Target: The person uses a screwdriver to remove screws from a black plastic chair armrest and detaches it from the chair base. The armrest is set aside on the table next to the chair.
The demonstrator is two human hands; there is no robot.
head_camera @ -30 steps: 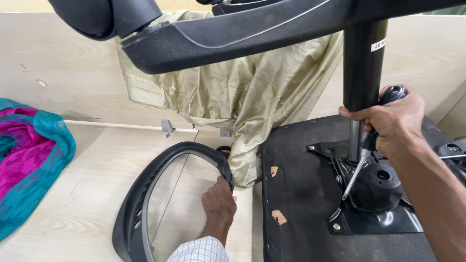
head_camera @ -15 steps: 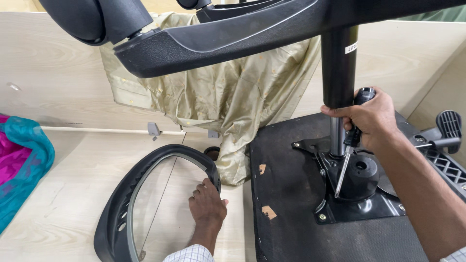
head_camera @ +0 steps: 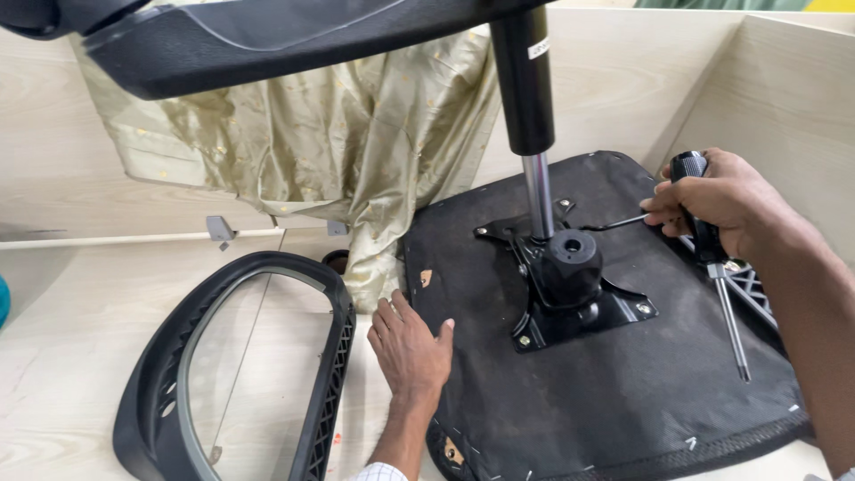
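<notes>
On the pale wooden worktop (head_camera: 71, 338) at the left lies a black oval chair frame (head_camera: 240, 374), just beside the left hand (head_camera: 411, 349). That hand rests flat, fingers (head_camera: 385, 322) spread and holding nothing, on the edge of the upturned black seat base (head_camera: 570, 401). At the base's middle a bolted metal plate (head_camera: 579, 307) carries the gas cylinder (head_camera: 527, 116), upright. Behind hangs a gold cloth (head_camera: 338, 151). Farthest right, the right hand (head_camera: 721, 203) is wrapped around a screwdriver (head_camera: 712, 258), its shaft pointing down over the seat's right edge.

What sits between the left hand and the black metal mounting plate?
Head view: only bare black fabric of the seat underside separates the left hand from the mounting plate.
</notes>
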